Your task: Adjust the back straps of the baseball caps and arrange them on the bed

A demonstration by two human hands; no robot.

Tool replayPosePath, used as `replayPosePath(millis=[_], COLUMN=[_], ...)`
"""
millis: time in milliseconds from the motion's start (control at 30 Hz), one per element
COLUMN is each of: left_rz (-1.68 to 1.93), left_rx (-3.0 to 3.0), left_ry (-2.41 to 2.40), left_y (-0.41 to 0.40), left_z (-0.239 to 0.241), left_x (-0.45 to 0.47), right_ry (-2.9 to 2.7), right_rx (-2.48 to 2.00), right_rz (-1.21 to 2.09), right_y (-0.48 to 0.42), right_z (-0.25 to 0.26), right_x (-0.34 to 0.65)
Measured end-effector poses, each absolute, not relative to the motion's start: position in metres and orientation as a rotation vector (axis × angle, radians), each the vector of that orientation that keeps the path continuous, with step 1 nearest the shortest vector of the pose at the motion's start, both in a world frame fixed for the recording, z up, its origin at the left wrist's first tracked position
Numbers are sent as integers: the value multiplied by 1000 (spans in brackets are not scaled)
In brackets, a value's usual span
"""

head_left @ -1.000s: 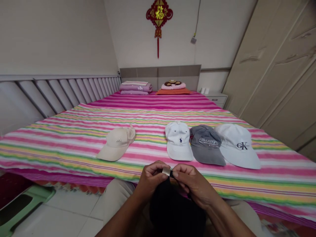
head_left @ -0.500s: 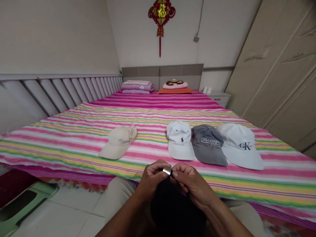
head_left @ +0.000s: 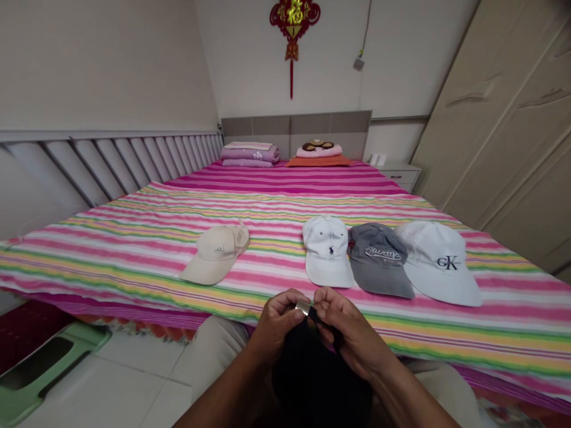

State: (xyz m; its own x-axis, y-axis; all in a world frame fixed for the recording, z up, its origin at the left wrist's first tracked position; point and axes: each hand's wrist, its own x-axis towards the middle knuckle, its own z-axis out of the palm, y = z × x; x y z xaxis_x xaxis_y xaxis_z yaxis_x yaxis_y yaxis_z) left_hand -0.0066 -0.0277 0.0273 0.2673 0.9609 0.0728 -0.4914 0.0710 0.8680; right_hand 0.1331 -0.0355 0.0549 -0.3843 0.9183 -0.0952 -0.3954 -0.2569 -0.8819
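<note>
A black cap [head_left: 319, 380] is held low in front of me, over my lap. Between the thumb and fingers of my left hand [head_left: 279, 324] is the metal buckle [head_left: 303, 307] of its back strap. My right hand [head_left: 345, 327] pinches the dark strap [head_left: 313, 315] just right of the buckle. On the bed beyond lie a white cap with a small rider logo [head_left: 328, 252], a grey cap with lettering [head_left: 379, 258] and a white cap with CK letters [head_left: 439, 261], side by side. A beige cap [head_left: 216, 252] lies apart at the left.
The striped bed sheet [head_left: 267, 208] spreads out ahead. Folded purple bedding [head_left: 250, 154] and an orange-and-pink stack [head_left: 319, 156] sit by the headboard [head_left: 259, 128]. A green stool [head_left: 66, 351] stands at lower left, and a wardrobe [head_left: 499, 119] on the right.
My right fingers have shifted slightly, and more of the dark strap shows beside the buckle. My left hand keeps its hold on the buckle. The view has tilted slightly.
</note>
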Motion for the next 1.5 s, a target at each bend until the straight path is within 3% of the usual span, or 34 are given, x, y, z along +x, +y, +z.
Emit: replayPosePath(millis=[633,1300,1500], left_rz=[1216,1182,1226], left_rx=[729,998,845], left_ry=[593,683,648], left_y=[-28,-29,-30], left_z=[20,21,15], left_x=[-7,-9,-11], right_ry=[-1189,-1188,-1212], right_rx=[-1119,-1126,-1046], right_rz=[1685,1702,1774], right_y=[-38,-35,-36], right_z=[51,49,49], right_x=[142,135,142])
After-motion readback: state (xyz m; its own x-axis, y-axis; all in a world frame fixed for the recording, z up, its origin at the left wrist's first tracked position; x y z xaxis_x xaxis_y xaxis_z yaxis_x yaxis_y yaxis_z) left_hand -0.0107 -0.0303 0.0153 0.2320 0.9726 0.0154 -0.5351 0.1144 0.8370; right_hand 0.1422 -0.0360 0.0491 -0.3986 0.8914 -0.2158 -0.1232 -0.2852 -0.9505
